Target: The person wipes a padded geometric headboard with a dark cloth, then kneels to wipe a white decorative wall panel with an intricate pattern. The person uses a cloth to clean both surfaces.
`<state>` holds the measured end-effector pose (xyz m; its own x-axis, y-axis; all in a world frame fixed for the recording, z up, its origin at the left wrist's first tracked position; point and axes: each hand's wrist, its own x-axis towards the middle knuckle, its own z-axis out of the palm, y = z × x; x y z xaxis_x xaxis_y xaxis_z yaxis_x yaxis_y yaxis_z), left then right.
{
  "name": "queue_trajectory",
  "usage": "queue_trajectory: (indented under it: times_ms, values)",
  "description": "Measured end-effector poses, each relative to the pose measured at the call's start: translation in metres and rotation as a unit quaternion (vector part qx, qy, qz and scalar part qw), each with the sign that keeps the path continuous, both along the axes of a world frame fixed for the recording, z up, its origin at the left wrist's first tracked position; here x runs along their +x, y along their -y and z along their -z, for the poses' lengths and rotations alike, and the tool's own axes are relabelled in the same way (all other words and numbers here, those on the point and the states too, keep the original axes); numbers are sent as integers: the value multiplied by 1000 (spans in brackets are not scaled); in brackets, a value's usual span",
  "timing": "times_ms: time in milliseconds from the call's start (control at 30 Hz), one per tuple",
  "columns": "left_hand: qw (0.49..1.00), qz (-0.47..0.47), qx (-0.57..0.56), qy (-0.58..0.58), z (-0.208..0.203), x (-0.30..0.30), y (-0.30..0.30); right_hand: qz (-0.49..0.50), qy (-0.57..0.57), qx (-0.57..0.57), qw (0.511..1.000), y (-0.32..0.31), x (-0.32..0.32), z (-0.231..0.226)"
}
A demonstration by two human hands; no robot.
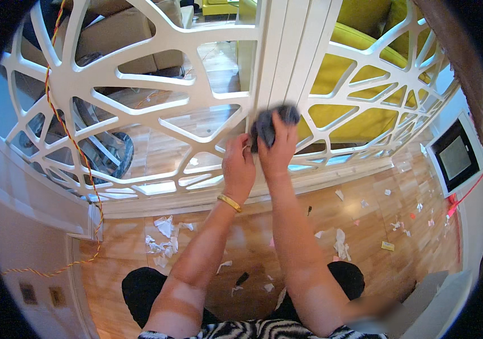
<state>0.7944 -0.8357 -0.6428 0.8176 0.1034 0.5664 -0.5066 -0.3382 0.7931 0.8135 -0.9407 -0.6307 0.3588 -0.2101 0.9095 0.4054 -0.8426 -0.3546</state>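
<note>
My right hand (pixel 280 151) grips a bunched dark grey cloth (pixel 265 125) against the lower part of a white grooved post (pixel 293 51). Close beside it, my left hand (pixel 238 168), with a gold bracelet at its wrist, is at the post's left edge. Its fingers are curled with the tips together, and whatever they pinch, if anything, is too small to tell. White openwork panels stand on both sides of the post, the left panel (pixel 159 83) and the right panel (pixel 340 94).
A twisted orange cord (pixel 56 110) hangs down the left side. Paper scraps (pixel 164 227) litter the wooden floor (pixel 253 231). Behind the panels are a yellow sofa (pixel 360 120) and a brown sofa (pixel 111 35). A black framed panel (pixel 455 153) and a red strap (pixel 468 195) are at right.
</note>
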Motion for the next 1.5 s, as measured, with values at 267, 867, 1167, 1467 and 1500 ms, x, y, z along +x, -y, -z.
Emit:
queue_trajectory:
  times_ms: [267,867,1167,1467,1500]
  values:
    - [938,75,201,271,-34,5,-21,-30,-23,111,993,-15,-3,29]
    - [878,100,353,306,-11,19,10,-168,-23,455,874,-28,4,111]
    - [775,51,541,323,4,46,13,64,-217,429,875,-22,-15,208]
    - [762,-12,578,291,24,43,20,-14,-191,332,924,26,-6,141]
    - [767,-12,572,291,24,42,22,-1,-218,318,923,30,-10,150]
